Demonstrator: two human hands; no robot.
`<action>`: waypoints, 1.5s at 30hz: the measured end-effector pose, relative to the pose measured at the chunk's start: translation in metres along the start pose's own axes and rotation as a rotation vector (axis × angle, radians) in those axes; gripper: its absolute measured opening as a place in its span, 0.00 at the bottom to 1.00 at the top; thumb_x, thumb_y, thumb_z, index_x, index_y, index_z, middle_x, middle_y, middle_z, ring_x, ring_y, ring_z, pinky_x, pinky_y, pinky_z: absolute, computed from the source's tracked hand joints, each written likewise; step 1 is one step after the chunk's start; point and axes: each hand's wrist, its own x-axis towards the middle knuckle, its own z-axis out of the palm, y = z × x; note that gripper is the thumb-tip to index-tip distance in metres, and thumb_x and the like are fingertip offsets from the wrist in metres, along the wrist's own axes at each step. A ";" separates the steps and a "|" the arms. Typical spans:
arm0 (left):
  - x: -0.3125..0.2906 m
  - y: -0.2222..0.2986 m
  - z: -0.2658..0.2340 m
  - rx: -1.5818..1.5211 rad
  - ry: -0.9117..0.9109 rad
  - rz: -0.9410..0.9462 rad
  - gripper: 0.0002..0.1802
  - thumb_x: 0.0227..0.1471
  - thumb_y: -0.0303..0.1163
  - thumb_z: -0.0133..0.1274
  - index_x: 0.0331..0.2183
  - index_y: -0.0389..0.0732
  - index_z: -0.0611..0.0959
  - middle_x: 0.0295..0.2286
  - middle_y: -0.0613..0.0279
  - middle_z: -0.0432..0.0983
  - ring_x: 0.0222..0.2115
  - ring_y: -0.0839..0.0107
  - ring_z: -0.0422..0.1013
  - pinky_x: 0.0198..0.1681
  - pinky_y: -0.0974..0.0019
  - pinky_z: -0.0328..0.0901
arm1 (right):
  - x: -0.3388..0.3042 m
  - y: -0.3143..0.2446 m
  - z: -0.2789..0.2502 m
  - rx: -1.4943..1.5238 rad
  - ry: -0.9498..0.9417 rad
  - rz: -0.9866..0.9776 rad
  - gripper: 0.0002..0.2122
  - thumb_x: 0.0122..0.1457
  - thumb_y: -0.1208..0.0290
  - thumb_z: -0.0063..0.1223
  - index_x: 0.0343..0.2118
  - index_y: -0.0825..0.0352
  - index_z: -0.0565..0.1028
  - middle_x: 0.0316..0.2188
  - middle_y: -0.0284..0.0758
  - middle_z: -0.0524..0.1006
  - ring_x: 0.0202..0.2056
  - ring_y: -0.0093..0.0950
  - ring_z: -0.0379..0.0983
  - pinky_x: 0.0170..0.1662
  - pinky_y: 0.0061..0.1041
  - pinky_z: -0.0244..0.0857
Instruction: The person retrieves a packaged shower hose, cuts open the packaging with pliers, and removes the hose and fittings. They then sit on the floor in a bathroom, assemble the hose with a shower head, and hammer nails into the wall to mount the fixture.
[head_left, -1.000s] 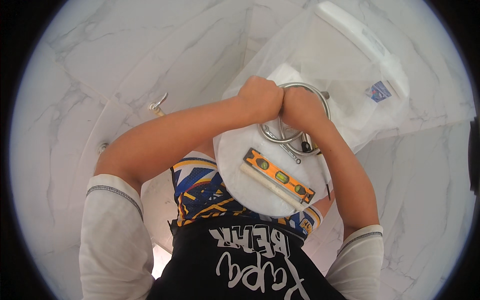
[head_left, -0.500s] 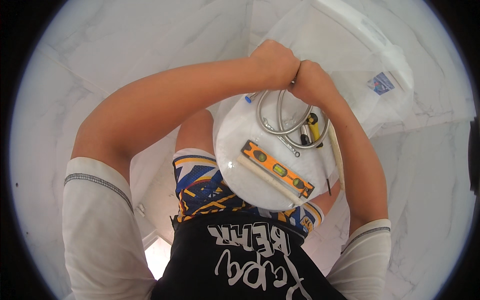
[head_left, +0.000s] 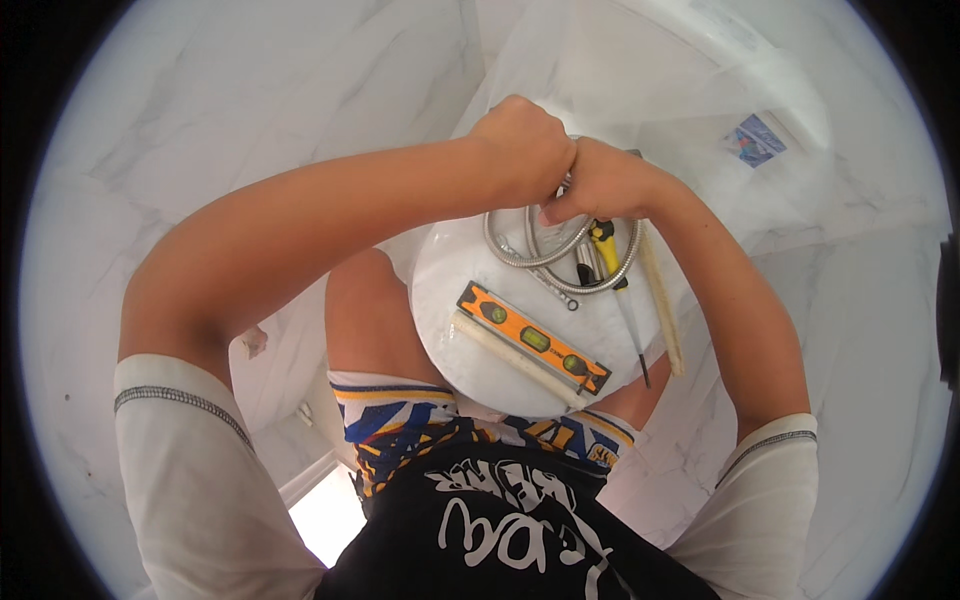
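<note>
My left hand (head_left: 525,150) is closed in a fist above the white, plastic-wrapped toilet lid (head_left: 440,270). Pressed against it, my right hand (head_left: 605,180) has its fingers curled in. A small metallic bit shows between the two hands; the fingers hide what it belongs to. Just beneath them lies a coiled braided metal hose (head_left: 560,282), running up towards the hands. Inside its loop are a yellow-and-black screwdriver (head_left: 606,250) and a wrench (head_left: 572,302). Nearer my lap rests an orange spirit level (head_left: 535,338), beside a pale strip (head_left: 515,358).
A second pale strip (head_left: 665,310) lies along the lid's right side. Clear plastic sheeting (head_left: 620,80) drapes the white fixture behind, with a small blue printed label (head_left: 755,140) on the right. Marbled tiles (head_left: 270,100) surround it. My thighs (head_left: 370,320) flank the lid.
Both hands, still together, have shifted slightly left and nearer to me. My right hand has turned so its fingers show, and more of the screwdriver is visible. The view has shifted a little.
</note>
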 end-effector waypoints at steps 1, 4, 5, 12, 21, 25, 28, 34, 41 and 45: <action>0.002 -0.003 -0.001 -0.005 -0.002 0.001 0.12 0.48 0.43 0.67 0.24 0.45 0.90 0.22 0.57 0.84 0.24 0.60 0.81 0.34 0.58 0.73 | 0.002 -0.001 -0.002 0.045 -0.008 0.053 0.18 0.45 0.62 0.72 0.35 0.71 0.84 0.26 0.43 0.82 0.27 0.34 0.77 0.36 0.32 0.71; 0.003 -0.018 -0.002 0.015 -0.084 -0.026 0.11 0.47 0.41 0.69 0.29 0.45 0.90 0.26 0.57 0.85 0.30 0.60 0.82 0.39 0.59 0.72 | 0.006 -0.011 -0.004 0.031 0.055 -0.047 0.16 0.51 0.65 0.73 0.39 0.69 0.83 0.29 0.34 0.81 0.29 0.25 0.72 0.35 0.30 0.67; 0.003 -0.024 -0.002 0.021 -0.085 -0.047 0.11 0.46 0.39 0.70 0.31 0.44 0.90 0.28 0.58 0.85 0.33 0.60 0.82 0.41 0.59 0.72 | 0.003 -0.014 -0.007 0.032 0.097 -0.067 0.16 0.52 0.64 0.72 0.39 0.70 0.82 0.28 0.35 0.81 0.28 0.25 0.72 0.34 0.30 0.67; 0.007 -0.080 0.038 -0.625 0.525 0.061 0.25 0.43 0.39 0.73 0.42 0.43 0.82 0.36 0.57 0.80 0.42 0.52 0.76 0.45 0.52 0.70 | -0.007 -0.011 -0.041 -0.099 0.268 -0.128 0.17 0.58 0.61 0.72 0.42 0.68 0.81 0.25 0.42 0.79 0.25 0.35 0.74 0.30 0.32 0.67; 0.058 -0.103 0.096 -1.456 0.070 0.043 0.27 0.42 0.46 0.77 0.40 0.42 0.86 0.37 0.60 0.84 0.34 0.64 0.79 0.38 0.61 0.73 | 0.010 0.034 -0.056 -0.524 0.449 0.053 0.25 0.48 0.69 0.75 0.52 0.61 0.81 0.52 0.37 0.80 0.55 0.42 0.75 0.55 0.39 0.69; 0.075 -0.083 0.122 -1.405 0.334 0.040 0.19 0.47 0.40 0.74 0.38 0.42 0.86 0.34 0.63 0.84 0.28 0.67 0.79 0.30 0.65 0.72 | 0.016 0.035 -0.046 -0.506 0.779 0.256 0.34 0.46 0.75 0.76 0.60 0.60 0.77 0.62 0.38 0.73 0.60 0.42 0.72 0.62 0.39 0.68; 0.098 -0.083 0.139 -1.396 0.565 0.068 0.14 0.49 0.36 0.72 0.36 0.43 0.86 0.30 0.63 0.84 0.24 0.67 0.78 0.26 0.65 0.70 | 0.025 0.040 -0.045 -0.350 0.935 0.383 0.34 0.49 0.75 0.75 0.62 0.62 0.74 0.62 0.41 0.73 0.59 0.41 0.73 0.58 0.38 0.72; 0.136 -0.107 0.142 -1.362 0.648 0.156 0.14 0.46 0.35 0.72 0.36 0.43 0.87 0.29 0.60 0.84 0.27 0.64 0.80 0.29 0.64 0.72 | 0.042 0.049 -0.063 -0.227 1.028 0.450 0.28 0.57 0.75 0.72 0.61 0.66 0.74 0.40 0.37 0.83 0.39 0.28 0.80 0.45 0.28 0.75; 0.161 -0.118 0.135 -1.339 0.642 0.172 0.22 0.46 0.32 0.70 0.45 0.43 0.87 0.34 0.60 0.85 0.31 0.62 0.81 0.31 0.64 0.73 | 0.047 0.039 -0.080 -0.069 0.851 0.563 0.32 0.57 0.79 0.70 0.66 0.66 0.70 0.36 0.33 0.84 0.36 0.23 0.79 0.42 0.24 0.74; 0.168 -0.122 0.129 -1.330 0.613 0.110 0.25 0.47 0.30 0.68 0.50 0.41 0.85 0.33 0.61 0.85 0.29 0.66 0.81 0.29 0.67 0.73 | 0.052 0.037 -0.074 -0.241 0.725 0.704 0.35 0.54 0.75 0.74 0.66 0.63 0.70 0.37 0.35 0.85 0.36 0.29 0.82 0.41 0.28 0.76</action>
